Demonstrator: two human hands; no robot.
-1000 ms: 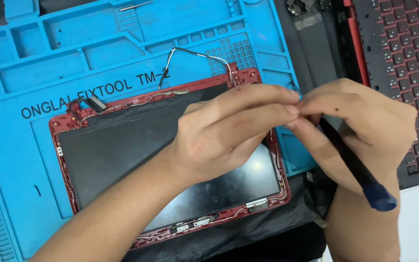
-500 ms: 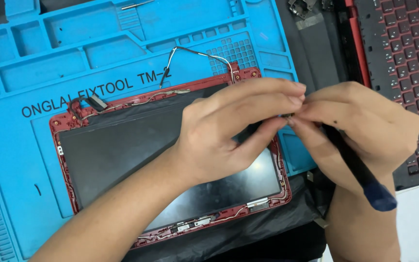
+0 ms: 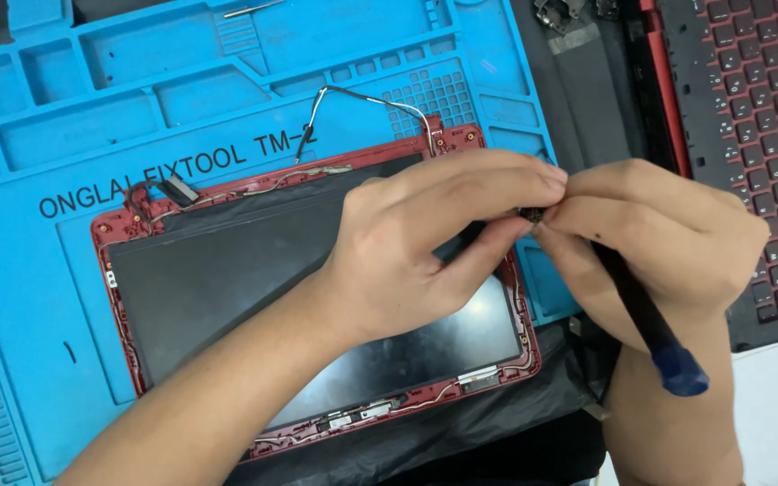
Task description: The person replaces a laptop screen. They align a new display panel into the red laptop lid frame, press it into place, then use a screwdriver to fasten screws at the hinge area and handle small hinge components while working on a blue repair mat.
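A red laptop lid [image 3: 114, 236] lies flat on a blue silicone repair mat [image 3: 56, 297], its dark display panel [image 3: 227, 288] facing up inside the red frame, with thin antenna wires [image 3: 366, 94] running out of the top edge and looping over the mat. At the lid's right edge, a small dark part [image 3: 531, 215], too small to identify, sits pinched between the fingertips of both hands. The left hand [image 3: 425, 243] reaches across the panel from the lower left, fingers stretched toward the right and thumb closing beneath them on the part. The right hand [image 3: 668, 243] meets it from the right, fingers curled and pressed together, also gripping a black spudger [image 3: 632, 306] whose blue tip [image 3: 682, 371] points down and right. The mat's moulded compartments [image 3: 200, 94] along the top look bare apart from a thin metal tool [image 3: 252, 9] at the far edge. A red-and-black laptop keyboard [image 3: 749, 108] lies to the right.
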